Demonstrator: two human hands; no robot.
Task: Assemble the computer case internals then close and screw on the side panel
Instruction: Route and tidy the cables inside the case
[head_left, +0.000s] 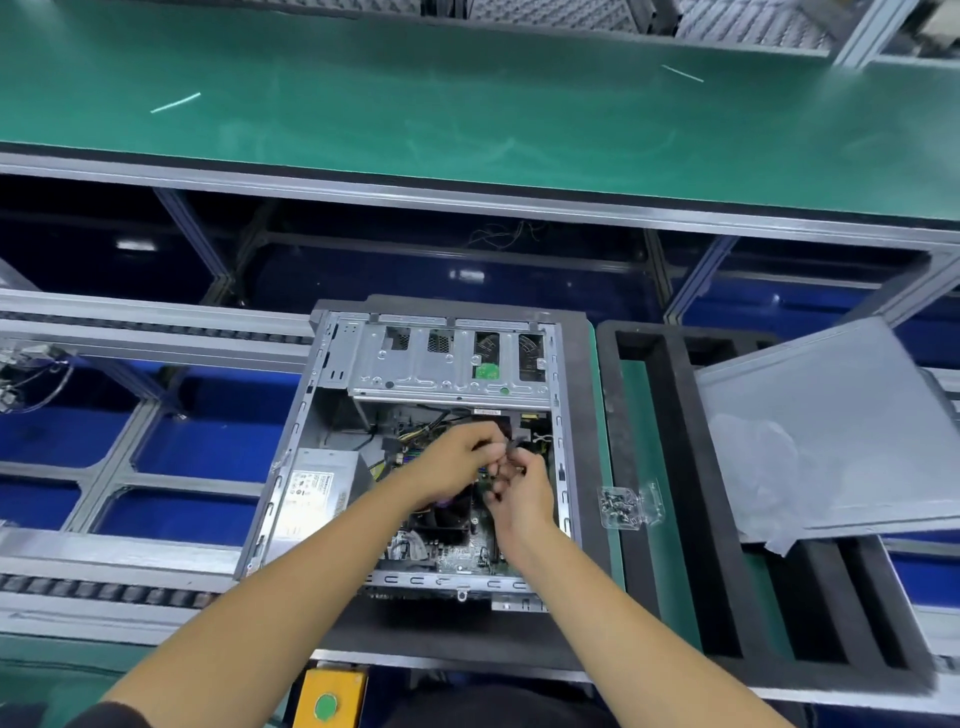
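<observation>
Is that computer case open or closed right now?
Open. The computer case shows its boards and cables, both hands reach inside, and the grey side panel lies off to its right.

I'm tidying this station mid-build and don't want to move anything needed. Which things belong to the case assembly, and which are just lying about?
Belongs to the job:
- open computer case
- small cable, pinched by left hand and right hand
- side panel, off to the right
- bag of screws

Just lying about:
- yellow box with green button
- loose wires at far left
</observation>
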